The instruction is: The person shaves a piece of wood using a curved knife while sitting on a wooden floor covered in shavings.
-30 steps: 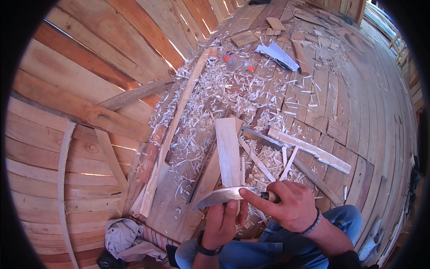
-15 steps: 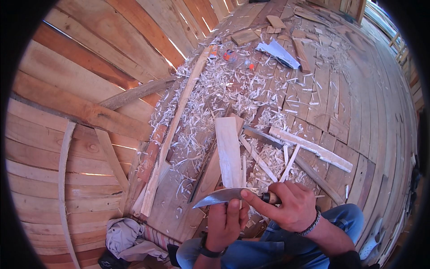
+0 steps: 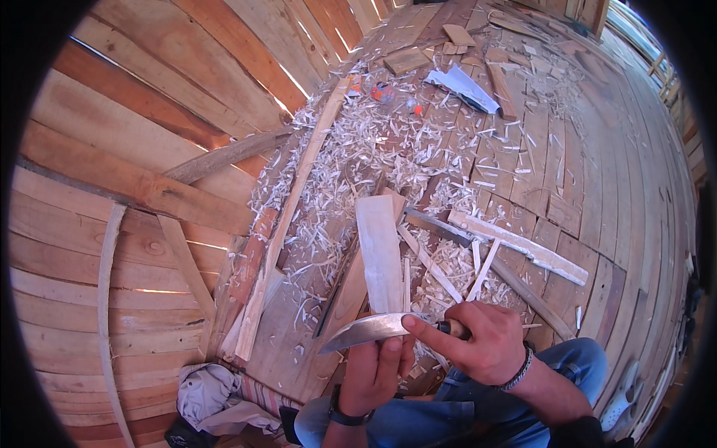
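Observation:
My right hand (image 3: 487,343) is closed round the wooden handle of a knife (image 3: 377,326), its forefinger laid along the broad metal blade. The blade points left and lies across the near end of a pale flat piece of wood (image 3: 381,257). Just below the blade, my left hand (image 3: 373,373) has its fingers curled and its thumb up against the blade's edge area. It appears to grip the near end of that wood, though the blade partly hides the hold. The wood's far end points away from me over the shavings.
Curly wood shavings (image 3: 358,145) cover the plank floor. A long batten (image 3: 302,187) lies to the left, and a saw-like metal strip (image 3: 439,226) beside a rough stick (image 3: 523,248) to the right. Blue-white sheet (image 3: 463,88) lies farther off. A cloth bundle (image 3: 207,396) sits near left.
The knife blade has tilted slightly, showing more of its flat face. Its tip and the wood have shifted a little left; both hands keep nearly the same place.

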`<move>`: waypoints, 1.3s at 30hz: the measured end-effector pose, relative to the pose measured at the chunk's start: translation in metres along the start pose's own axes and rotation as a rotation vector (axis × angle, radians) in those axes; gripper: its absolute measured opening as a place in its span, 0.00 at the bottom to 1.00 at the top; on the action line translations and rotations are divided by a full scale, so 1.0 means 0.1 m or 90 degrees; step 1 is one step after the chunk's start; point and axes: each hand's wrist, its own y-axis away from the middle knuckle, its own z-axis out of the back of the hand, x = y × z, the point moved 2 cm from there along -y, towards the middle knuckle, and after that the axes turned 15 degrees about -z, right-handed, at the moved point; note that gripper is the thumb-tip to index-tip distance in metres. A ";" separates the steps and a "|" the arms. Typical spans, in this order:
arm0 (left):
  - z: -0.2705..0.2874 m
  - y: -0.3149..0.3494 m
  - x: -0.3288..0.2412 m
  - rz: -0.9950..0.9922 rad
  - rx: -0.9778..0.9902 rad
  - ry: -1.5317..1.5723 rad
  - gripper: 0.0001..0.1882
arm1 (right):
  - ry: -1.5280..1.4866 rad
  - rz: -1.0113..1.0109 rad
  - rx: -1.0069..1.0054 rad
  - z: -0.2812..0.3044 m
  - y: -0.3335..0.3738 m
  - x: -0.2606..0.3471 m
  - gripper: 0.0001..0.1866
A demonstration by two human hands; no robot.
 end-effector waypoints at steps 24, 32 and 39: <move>-0.08 0.00 0.04 0.055 -0.074 0.092 0.15 | 0.035 0.008 -0.008 0.05 -0.04 -0.04 0.29; -0.06 -0.06 -0.05 0.082 -0.006 0.121 0.12 | 0.051 -0.062 -0.037 0.01 -0.09 -0.22 0.32; -0.06 -0.12 -0.03 0.108 0.037 0.185 0.21 | 0.000 -0.114 0.003 -0.08 -0.06 -0.24 0.32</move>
